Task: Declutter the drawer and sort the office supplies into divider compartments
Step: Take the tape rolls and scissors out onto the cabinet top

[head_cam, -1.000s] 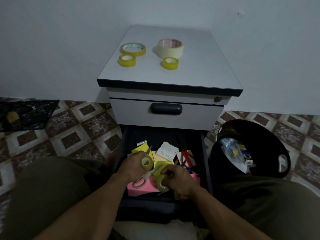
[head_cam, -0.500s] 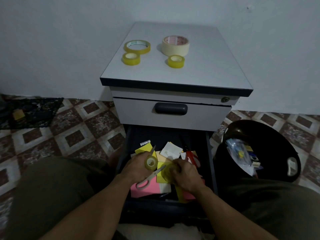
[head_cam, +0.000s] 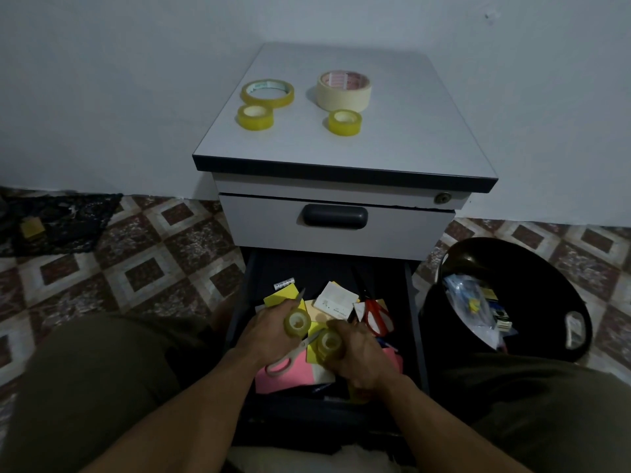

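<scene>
The open bottom drawer (head_cam: pixel 414 322) of a grey cabinet holds yellow and pink sticky notes (head_cam: pixel 290 378), white paper slips (head_cam: pixel 336 300), red-handled scissors (head_cam: pixel 377 315) and pale-handled scissors (head_cam: pixel 292 355). My left hand (head_cam: pixel 264 336) grips a small clear-yellow tape roll (head_cam: pixel 297 323) just above the clutter. Beside it, my right hand (head_cam: pixel 358 353) grips a second small tape roll (head_cam: pixel 329 343). The two rolls are close together, slightly apart.
On the cabinet top (head_cam: pixel 409 131) sit a wide flat yellow tape ring (head_cam: pixel 268 93), a cream masking tape roll (head_cam: pixel 344 90) and two small yellow rolls (head_cam: pixel 255 117) (head_cam: pixel 345 122). A black bin (head_cam: pixel 539 268) with rubbish stands right of the drawer. My knees flank the drawer.
Both hands, each with its tape roll, have risen a little over the drawer and stayed close together. The camera has tilted and shifted, so the cabinet sits further right in view.
</scene>
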`<state>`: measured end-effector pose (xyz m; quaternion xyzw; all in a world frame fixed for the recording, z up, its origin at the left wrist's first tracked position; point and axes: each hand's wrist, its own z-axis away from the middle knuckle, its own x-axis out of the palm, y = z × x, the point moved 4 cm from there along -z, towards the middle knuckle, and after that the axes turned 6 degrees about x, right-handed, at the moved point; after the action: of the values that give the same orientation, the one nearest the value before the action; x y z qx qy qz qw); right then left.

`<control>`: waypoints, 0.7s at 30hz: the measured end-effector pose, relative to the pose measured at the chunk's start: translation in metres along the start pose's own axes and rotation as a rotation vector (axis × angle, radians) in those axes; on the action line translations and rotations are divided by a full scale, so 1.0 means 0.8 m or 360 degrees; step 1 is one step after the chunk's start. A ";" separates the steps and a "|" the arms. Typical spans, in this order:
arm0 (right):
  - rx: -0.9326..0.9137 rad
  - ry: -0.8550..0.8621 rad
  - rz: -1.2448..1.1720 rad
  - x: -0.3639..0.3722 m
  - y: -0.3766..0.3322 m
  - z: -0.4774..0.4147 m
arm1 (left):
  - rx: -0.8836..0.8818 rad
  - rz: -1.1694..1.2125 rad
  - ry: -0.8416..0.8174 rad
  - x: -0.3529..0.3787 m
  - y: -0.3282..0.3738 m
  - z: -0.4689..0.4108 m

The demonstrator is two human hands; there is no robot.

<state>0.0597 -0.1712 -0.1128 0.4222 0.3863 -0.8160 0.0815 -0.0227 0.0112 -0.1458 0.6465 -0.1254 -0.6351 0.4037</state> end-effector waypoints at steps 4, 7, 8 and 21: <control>-0.0032 0.0058 -0.0115 -0.002 -0.001 -0.002 | -0.0001 0.0047 0.0029 -0.007 0.009 0.008; -0.0012 0.0131 -0.0247 -0.011 -0.004 0.001 | -0.0006 0.0109 0.0066 -0.018 0.019 0.013; 0.0003 0.0154 -0.0298 -0.015 -0.004 0.002 | 0.0003 0.0137 0.0079 -0.023 0.025 0.016; -0.0098 0.0452 -0.0443 -0.120 -0.043 0.044 | 0.0317 0.0278 0.0358 -0.112 0.121 0.047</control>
<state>0.0823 -0.1906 -0.0092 0.4728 0.4733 -0.7395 -0.0744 -0.0384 -0.0040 -0.0102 0.7369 -0.1975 -0.5057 0.4027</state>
